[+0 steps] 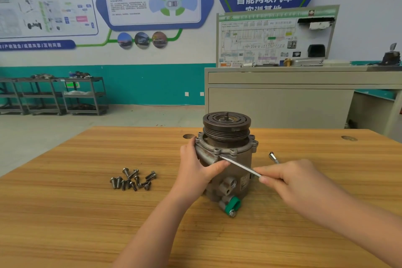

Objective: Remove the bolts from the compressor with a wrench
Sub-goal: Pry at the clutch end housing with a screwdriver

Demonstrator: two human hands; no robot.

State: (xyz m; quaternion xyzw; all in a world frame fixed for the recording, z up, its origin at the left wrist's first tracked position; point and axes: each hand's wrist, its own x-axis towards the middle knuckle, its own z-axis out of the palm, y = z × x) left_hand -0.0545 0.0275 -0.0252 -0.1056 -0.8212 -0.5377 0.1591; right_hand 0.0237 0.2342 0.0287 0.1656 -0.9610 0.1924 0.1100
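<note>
I have the compressor (226, 159) standing on end on the table (87, 213), pulley (226, 125) up, so the flange ring and its bolt holes face me. My left hand (196, 165) is wrapped round the left side of the housing, thumb lying across the front just under the flange; I judge it is there to brace the body against the turning force.

My right hand (282, 175) pinches the near end of the wrench (240, 166), a thin flat bar, between fingertips and thumb. From that pinch the bar runs up and to the left, crossing just above my left thumb, and its far tip meets the flange edge. Whether a bolt head sits under that tip I cannot tell; the holes I can see round the ring look vacant.

The loose bolts (133, 179) lie in a small heap on the bare wood, well left of my left hand, not in any tray or dish. No container is on the table. Heaped there, they stay clear of the wrench's swing. By the size of the heap, I judge the job nearly done.

A second tool (273, 157) rests on the table just beyond my right hand, touching neither hand.
</note>
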